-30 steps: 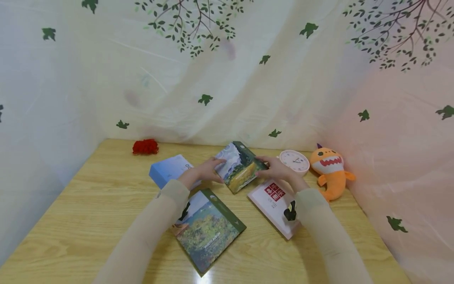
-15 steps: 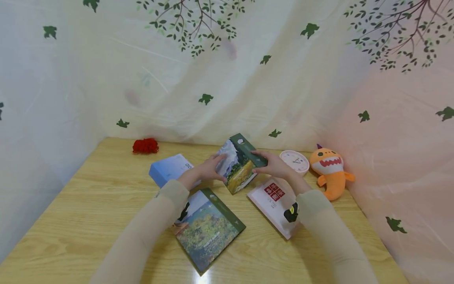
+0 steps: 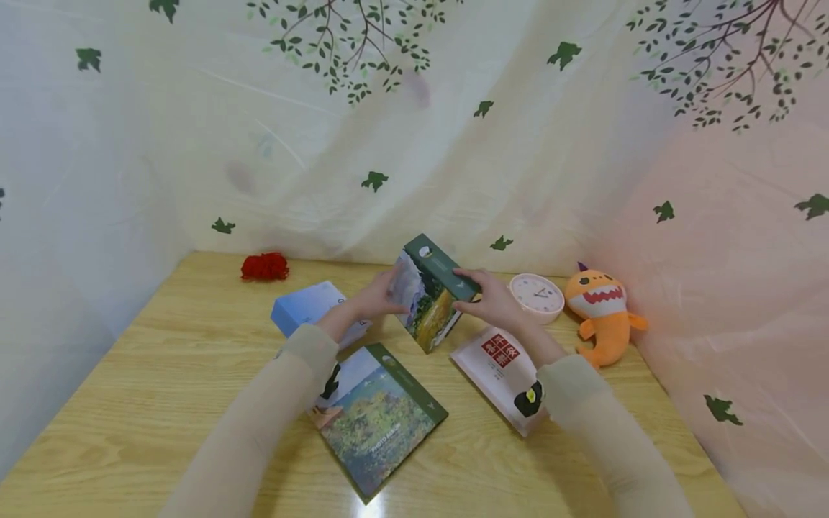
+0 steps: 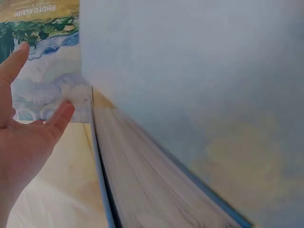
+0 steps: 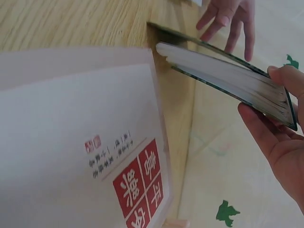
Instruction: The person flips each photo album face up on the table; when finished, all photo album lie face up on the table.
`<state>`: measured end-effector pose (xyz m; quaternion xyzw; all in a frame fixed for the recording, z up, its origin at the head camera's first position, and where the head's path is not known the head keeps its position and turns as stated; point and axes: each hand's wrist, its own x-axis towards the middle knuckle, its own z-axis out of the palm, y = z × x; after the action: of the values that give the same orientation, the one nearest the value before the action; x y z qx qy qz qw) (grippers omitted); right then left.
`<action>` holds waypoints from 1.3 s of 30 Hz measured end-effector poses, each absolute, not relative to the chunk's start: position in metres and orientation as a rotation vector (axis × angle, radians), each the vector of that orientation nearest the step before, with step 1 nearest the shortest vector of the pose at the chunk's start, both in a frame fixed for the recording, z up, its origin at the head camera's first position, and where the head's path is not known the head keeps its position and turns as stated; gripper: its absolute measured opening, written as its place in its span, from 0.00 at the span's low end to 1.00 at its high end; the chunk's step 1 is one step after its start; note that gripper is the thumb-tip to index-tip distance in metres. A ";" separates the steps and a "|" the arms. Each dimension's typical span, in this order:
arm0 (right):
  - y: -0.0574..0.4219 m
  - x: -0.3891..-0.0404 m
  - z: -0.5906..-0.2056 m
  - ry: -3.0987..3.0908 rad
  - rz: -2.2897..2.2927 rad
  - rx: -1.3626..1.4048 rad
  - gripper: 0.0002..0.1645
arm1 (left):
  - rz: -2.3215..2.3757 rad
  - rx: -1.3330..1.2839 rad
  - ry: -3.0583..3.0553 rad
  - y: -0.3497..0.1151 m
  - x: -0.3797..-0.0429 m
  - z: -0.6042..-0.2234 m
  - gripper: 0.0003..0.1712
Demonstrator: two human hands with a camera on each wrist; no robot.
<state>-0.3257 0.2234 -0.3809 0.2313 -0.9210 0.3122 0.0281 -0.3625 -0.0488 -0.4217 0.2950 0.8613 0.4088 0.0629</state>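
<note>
A photo album (image 3: 424,306) with a painted landscape cover and green spine band is tilted up, its spine side raised. My right hand (image 3: 488,301) holds the spine edge, thumb on one cover and fingers on the other, as the right wrist view shows around the album's pages (image 5: 223,78). My left hand (image 3: 372,301) touches the opposite side of the cover; in the left wrist view its fingers (image 4: 61,116) are spread on the pale sky part. Nearer lies a second photo album (image 3: 382,424). A light-blue covered book (image 4: 190,85) fills much of the left wrist view.
Left of the albums lies a thick blue box-like item (image 3: 307,306). A pale booklet (image 3: 495,374) with a red square lies under my right forearm. Along the back are red yarn (image 3: 265,267), a pink clock (image 3: 537,295) and an orange shark plush (image 3: 599,309).
The held album has tilted up more steeply, its green spine side rising and shifting left. Both hands have moved slightly left with it; the other items stay in place.
</note>
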 end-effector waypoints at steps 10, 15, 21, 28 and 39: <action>0.204 -0.315 -0.379 -2.737 1.164 0.794 0.48 | 1.545 0.633 2.529 -0.058 -0.368 -0.409 0.56; 0.197 -0.308 -0.376 -2.686 1.244 0.806 0.51 | 1.565 0.616 2.553 -0.065 -0.371 -0.399 0.52; 0.191 -0.304 -0.380 -2.677 1.322 0.731 0.49 | 1.552 0.627 2.630 -0.072 -0.375 -0.394 0.50; 0.182 -0.298 -0.381 -2.676 1.348 0.690 0.43 | 1.613 0.526 2.646 -0.075 -0.371 -0.389 0.43; 0.175 -0.299 -0.388 -2.539 1.113 0.942 0.42 | 1.722 0.505 2.546 -0.078 -0.371 -0.388 0.45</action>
<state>-0.2994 0.1748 -0.3884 0.3199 -0.8622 0.3781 0.1067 -0.3706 -0.0782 -0.3879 0.1621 0.8173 0.5528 0.0132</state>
